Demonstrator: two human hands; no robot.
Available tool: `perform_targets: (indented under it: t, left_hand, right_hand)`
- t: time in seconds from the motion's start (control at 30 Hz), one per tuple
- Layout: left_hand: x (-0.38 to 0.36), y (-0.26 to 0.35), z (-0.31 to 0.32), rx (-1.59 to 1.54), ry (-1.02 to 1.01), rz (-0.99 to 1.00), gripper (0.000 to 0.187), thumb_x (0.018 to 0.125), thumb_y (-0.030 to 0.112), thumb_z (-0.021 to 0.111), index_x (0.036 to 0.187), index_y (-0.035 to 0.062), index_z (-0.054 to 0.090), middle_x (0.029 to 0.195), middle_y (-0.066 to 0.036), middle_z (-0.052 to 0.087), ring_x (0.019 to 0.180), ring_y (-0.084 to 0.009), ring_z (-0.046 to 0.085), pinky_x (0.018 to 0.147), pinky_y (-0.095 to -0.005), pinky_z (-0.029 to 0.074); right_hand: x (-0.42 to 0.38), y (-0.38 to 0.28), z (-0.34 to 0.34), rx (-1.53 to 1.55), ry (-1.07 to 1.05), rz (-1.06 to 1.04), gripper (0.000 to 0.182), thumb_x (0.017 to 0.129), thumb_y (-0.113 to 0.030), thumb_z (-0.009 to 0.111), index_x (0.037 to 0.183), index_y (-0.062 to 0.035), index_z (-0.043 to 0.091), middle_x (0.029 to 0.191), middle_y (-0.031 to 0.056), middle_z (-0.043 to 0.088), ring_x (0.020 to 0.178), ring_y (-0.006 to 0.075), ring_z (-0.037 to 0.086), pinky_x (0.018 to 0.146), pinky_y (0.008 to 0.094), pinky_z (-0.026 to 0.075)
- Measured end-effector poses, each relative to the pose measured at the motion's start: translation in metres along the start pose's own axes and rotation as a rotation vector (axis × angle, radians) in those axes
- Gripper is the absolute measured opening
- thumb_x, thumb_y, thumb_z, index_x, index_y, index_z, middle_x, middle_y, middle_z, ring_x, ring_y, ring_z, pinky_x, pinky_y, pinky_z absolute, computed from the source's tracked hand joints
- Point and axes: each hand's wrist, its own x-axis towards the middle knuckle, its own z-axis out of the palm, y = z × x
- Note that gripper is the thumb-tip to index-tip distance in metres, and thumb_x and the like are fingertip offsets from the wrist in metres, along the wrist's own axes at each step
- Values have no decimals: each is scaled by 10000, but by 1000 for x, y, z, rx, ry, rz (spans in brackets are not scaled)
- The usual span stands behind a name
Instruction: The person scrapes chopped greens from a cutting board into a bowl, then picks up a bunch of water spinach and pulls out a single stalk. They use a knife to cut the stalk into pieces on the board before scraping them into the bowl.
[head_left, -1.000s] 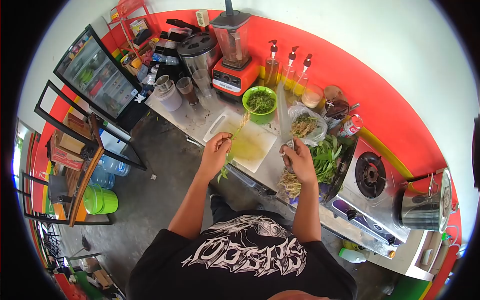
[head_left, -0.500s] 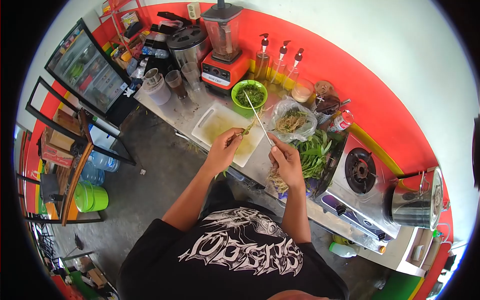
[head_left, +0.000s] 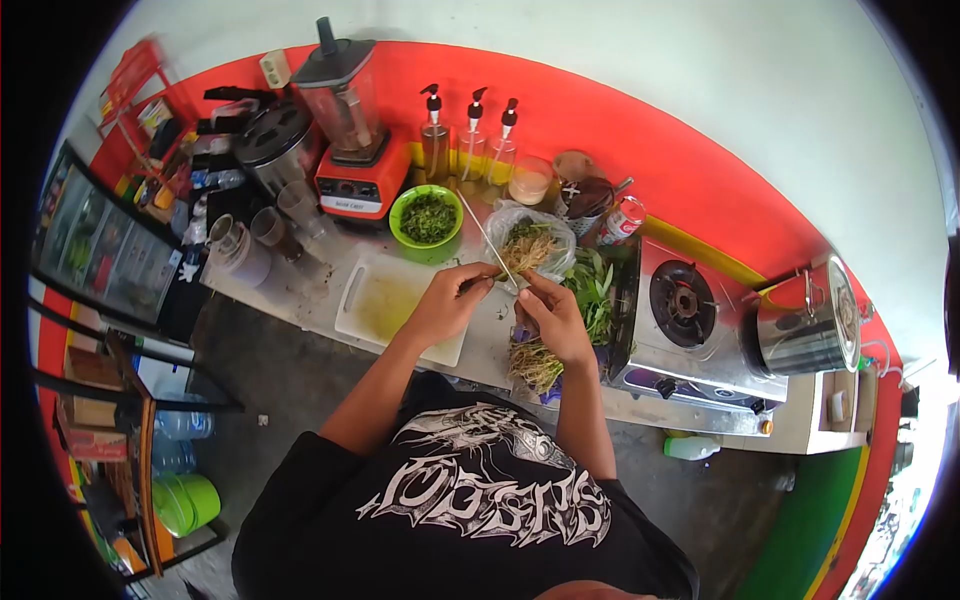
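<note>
My right hand (head_left: 553, 316) is closed on a thin knife (head_left: 485, 234), whose blade points up and left. Close beside it, my left hand (head_left: 452, 302) pinches a small piece of greens; little of the piece shows between the fingers. Both hands are over the counter, just in front of a clear plastic bag (head_left: 505, 222) with rooted stems (head_left: 530, 246) in it. A white cutting board (head_left: 385, 308), stained yellow-green, lies left of the hands. Behind the board stands a green bowl (head_left: 428, 250) of chopped leaves (head_left: 428, 218). Leafy stems (head_left: 592, 300) lie right of my right hand, with pale roots (head_left: 535, 364) nearer me.
A red blender (head_left: 362, 184), a steel pot (head_left: 272, 145) and glasses (head_left: 270, 230) stand at the back left. Pump bottles (head_left: 470, 150) line the red wall. To the right are a can (head_left: 622, 220), a gas stove (head_left: 655, 350) and a large pot (head_left: 805, 325).
The view has turned, shifting the counter items left. My hands have come closer together, and now sit right of the cutting board, in front of the plastic bag.
</note>
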Motion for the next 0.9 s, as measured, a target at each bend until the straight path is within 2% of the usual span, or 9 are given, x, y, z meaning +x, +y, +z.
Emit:
perform_targets:
  t: [0.13,0.23,0.33,0.4,0.43,0.5,0.63,0.7,0.9]
  left_hand:
    - [27,-8,-10,-56,-150,21,217,1006,115,596,1154,-19,682,893,-1,662,745,-63,517,650,-256,426]
    - [39,2,-13,-147,-205,-69,199,998,122,607,1111,-19,689,852,-11,671,732,-74,541,653,-260,442]
    - [51,2,-13,-25,-201,-58,182,979,111,624,1082,-18,701,799,-23,672,701,-89,565,649,-272,466]
    - [56,-4,-11,-27,-155,54,175,964,111,646,1057,-20,717,780,-55,692,685,-103,592,646,-284,485]
    - [59,-6,-10,-35,-168,52,175,964,111,646,1057,-20,717,780,-55,692,685,-103,592,646,-284,485]
    - [63,-10,-9,-21,-141,61,181,950,110,666,1041,-33,731,831,-96,734,720,-131,644,673,-299,506]
    - [71,-18,-9,-5,-130,44,190,941,118,683,1031,-39,741,874,-138,756,766,-162,691,709,-313,523]
    - [74,-25,-9,18,-88,87,203,926,143,697,1068,13,761,895,-180,748,777,-282,729,717,-358,537]
    - [75,-36,-16,48,-2,68,205,903,131,693,1059,20,767,923,-207,737,821,-362,716,731,-383,539]
  right_hand:
    - [9,3,8,71,84,11,481,1022,-161,636,1414,83,501,736,11,579,577,59,464,522,234,369]
    - [15,7,10,63,94,36,491,1027,-152,625,1442,64,476,736,10,581,575,59,464,517,239,365]
    - [19,5,13,73,126,19,416,1034,-168,621,1378,44,521,735,14,584,573,55,467,509,236,364]
    - [20,6,15,-8,174,14,279,1045,-190,605,1231,16,581,755,14,590,570,54,473,501,231,362]
    - [21,5,16,-9,187,19,279,1045,-190,605,1231,16,581,755,14,590,570,54,473,501,231,362]
    - [23,3,19,8,224,48,201,1053,-198,592,1108,-4,587,788,12,602,567,52,475,495,230,363]
    - [28,5,30,-52,280,32,199,1061,-186,560,1116,3,585,844,25,615,582,67,494,508,238,381]
    - [33,15,36,-48,356,27,192,1060,-205,581,1087,-15,590,791,0,583,585,42,473,511,232,374]
    - [49,28,52,-30,416,58,206,1058,-217,584,1008,-18,595,757,-6,560,587,47,466,521,246,375]
